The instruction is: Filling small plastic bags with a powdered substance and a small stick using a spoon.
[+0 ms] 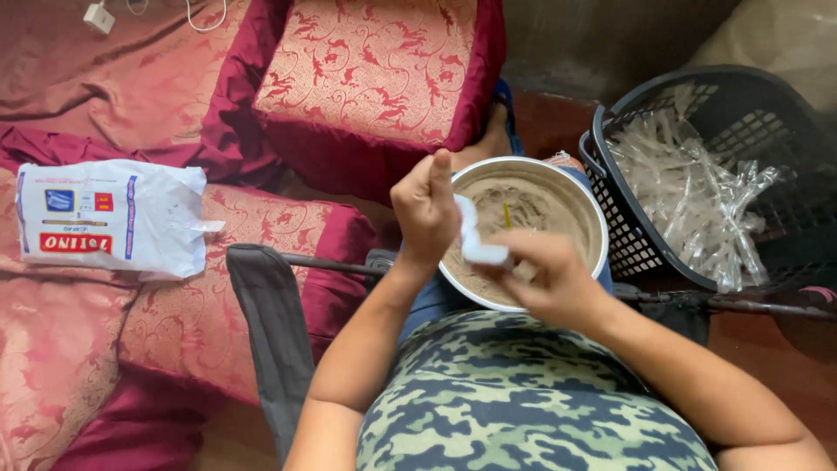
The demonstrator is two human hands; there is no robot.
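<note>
Left hand (425, 209): we pinch the white packet's (475, 237) top.
Right hand (545, 275): we grip its lower end.
Bowl (597, 218): brown powder, below our hands.
Basket (610, 205): clear packets, just right.

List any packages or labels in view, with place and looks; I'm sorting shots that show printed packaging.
White plastic bag: lies flat on the red patterned cushions at left, roughly rectangular, crumpled, with a red label block, small blue and red squares and blue edge stripes.
Small white packet: held between the left hand and right hand over the metal bowl; no print visible.
</note>
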